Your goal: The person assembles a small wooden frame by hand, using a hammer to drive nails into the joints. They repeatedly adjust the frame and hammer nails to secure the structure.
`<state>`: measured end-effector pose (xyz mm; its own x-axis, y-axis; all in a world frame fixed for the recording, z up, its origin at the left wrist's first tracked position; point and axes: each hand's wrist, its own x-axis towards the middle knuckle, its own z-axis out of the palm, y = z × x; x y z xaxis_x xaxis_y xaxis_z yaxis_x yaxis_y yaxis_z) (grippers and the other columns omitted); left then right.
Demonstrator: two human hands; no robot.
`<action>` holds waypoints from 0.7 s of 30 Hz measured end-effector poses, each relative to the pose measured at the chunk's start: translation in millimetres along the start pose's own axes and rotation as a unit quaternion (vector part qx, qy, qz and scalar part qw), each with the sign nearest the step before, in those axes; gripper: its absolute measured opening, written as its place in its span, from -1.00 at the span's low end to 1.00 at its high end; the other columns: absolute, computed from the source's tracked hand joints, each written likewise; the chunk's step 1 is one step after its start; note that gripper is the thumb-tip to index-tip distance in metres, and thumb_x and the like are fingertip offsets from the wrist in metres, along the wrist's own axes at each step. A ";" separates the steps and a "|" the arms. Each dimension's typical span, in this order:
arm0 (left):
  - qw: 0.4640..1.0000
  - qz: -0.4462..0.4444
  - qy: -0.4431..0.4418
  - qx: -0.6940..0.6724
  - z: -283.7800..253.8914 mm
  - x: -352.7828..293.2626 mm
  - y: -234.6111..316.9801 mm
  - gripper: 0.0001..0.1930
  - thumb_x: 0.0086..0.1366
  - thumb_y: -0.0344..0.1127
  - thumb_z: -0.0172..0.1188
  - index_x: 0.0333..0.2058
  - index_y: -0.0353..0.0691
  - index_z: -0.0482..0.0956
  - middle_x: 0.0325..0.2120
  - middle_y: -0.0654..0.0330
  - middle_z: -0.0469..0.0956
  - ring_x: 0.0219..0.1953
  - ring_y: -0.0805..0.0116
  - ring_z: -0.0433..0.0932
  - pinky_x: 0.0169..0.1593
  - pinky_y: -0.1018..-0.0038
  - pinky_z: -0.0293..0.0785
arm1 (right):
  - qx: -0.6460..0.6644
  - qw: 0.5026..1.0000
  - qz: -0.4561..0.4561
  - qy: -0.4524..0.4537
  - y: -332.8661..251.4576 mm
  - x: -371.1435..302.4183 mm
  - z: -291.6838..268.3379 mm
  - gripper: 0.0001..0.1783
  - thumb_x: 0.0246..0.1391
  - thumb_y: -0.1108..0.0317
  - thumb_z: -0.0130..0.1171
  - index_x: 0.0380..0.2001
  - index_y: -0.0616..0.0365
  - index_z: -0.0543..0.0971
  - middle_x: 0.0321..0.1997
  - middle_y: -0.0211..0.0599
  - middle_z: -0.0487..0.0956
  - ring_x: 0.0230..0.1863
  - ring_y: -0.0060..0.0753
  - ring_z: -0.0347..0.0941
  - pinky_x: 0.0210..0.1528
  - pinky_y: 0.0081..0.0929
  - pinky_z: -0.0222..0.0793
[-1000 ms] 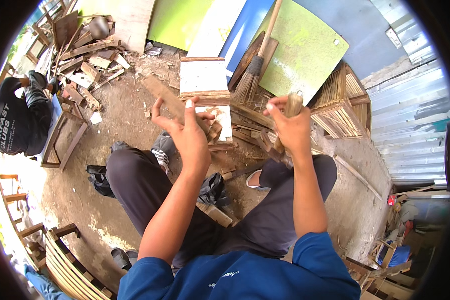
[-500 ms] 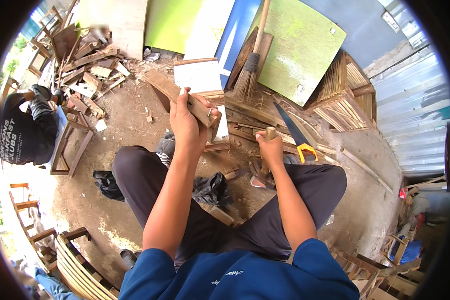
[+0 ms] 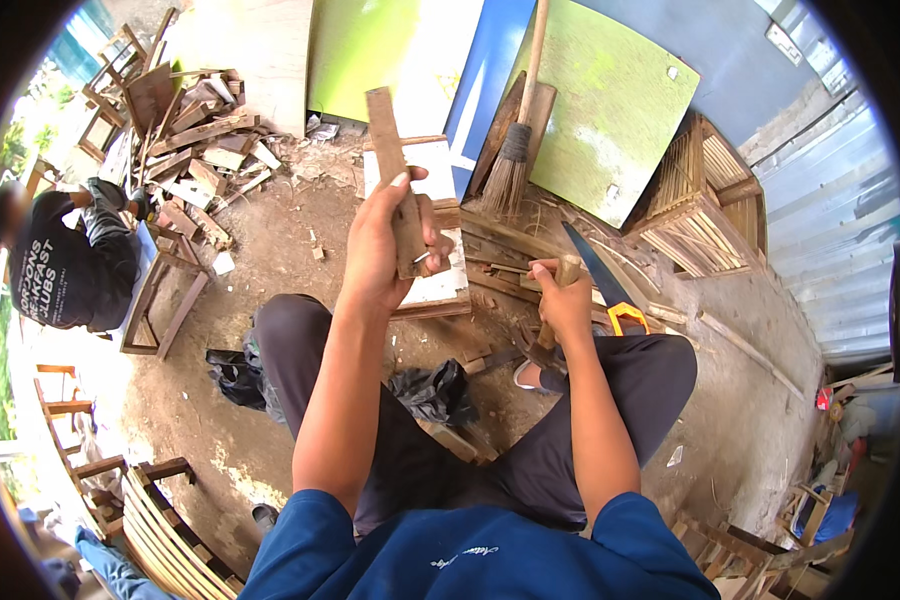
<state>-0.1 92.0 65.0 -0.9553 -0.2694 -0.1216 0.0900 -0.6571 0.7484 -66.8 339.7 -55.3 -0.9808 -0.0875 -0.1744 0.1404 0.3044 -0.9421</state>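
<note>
The left hand [image 3: 375, 250] has its grip clenched around the lower end of a wooden strip [image 3: 394, 170], long axis near upright, free end pointing to 12 o'clock, while the right hand [image 3: 562, 300] at 3 o'clock grasps a wooden handle [image 3: 567, 270].

Your left hand [image 3: 375, 250] grips rough, weathered wood slat [image 3: 394, 170], matt brown, small metal nail [image 3: 422, 258] sticking out. Your right hand [image 3: 562, 300] wraps worn wooden handle [image 3: 560, 290]. Saw [image 3: 600, 280] beside it: dull dark metal blade, glossy yellow plastic grip. Broom [image 3: 510, 165]: dry straw bristles, bare wood stick. Floor [image 3: 270, 250]: packed dirt, dusty, rough. Black plastic bag [image 3: 430, 390], crinkled, slightly shiny.
</note>
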 end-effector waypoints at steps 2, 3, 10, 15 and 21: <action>1.000 -0.023 -0.007 0.016 -0.5 4.5 -0.8 -0.70 0.60 -0.16 -0.12 0.06 -0.29 0.35 -0.65 0.17 0.38 -0.74 0.27 0.35 -0.56 0.35 0.41 | 0.040 0.999 -0.023 -0.021 -10.2 -6.5 -0.7 -0.78 0.36 0.34 0.25 -0.18 0.32 0.69 -0.41 -0.26 0.69 -0.79 -0.65 0.27 -0.72 -0.55 0.14; 0.999 -0.042 0.010 0.009 -0.5 6.5 -3.0 -0.68 0.60 -0.14 -0.11 0.04 -0.29 0.37 -0.65 0.17 0.39 -0.75 0.30 0.35 -0.55 0.35 0.43 | 0.069 0.997 -0.030 -0.033 -17.1 -10.0 -2.8 -0.77 0.36 0.33 0.25 -0.19 0.32 0.69 -0.41 -0.25 0.69 -0.79 -0.66 0.26 -0.72 -0.55 0.15; 0.989 -0.104 -0.043 0.092 -5.2 4.3 -18.7 -0.62 0.60 0.00 -0.04 -0.07 -0.27 0.39 -0.64 0.17 0.44 -0.66 0.25 0.53 -0.58 0.30 0.51 | 0.274 0.932 -0.184 -0.147 -110.4 -43.2 -47.2 -0.68 0.45 0.24 0.16 -0.40 0.19 0.55 -0.70 -0.46 0.37 -0.73 -0.67 0.25 -0.67 -0.63 0.14; 0.994 -0.084 -0.009 0.067 -0.4 4.9 -33.8 -0.58 0.60 0.05 -0.01 -0.13 -0.27 0.43 -0.51 0.11 0.51 -0.53 0.27 0.60 -0.44 0.30 0.64 | 0.284 0.902 -0.181 -0.269 -179.0 -56.5 -52.8 -0.57 0.54 0.21 -0.04 -0.49 0.10 0.42 -0.75 -0.53 0.22 -0.78 -0.68 0.04 -0.70 -0.59 0.07; 0.991 -0.089 -0.022 0.096 -7.8 -1.9 -35.3 -0.56 0.60 0.07 0.00 -0.15 -0.27 0.49 -0.49 0.13 0.55 -0.47 0.35 0.61 -0.47 0.36 0.55 | 0.239 0.926 -0.165 -0.241 -193.6 -62.4 -6.7 -0.52 0.55 0.17 -0.03 -0.53 0.11 0.36 -0.76 -0.52 0.16 -0.77 -0.68 0.00 -0.67 -0.56 0.00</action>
<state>0.7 110.2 33.7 -0.9630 -0.1283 -0.2370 -0.1313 -0.5447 0.8283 -33.6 292.5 139.9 -0.8229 -0.5487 0.1473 -0.0003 -0.2589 -0.9659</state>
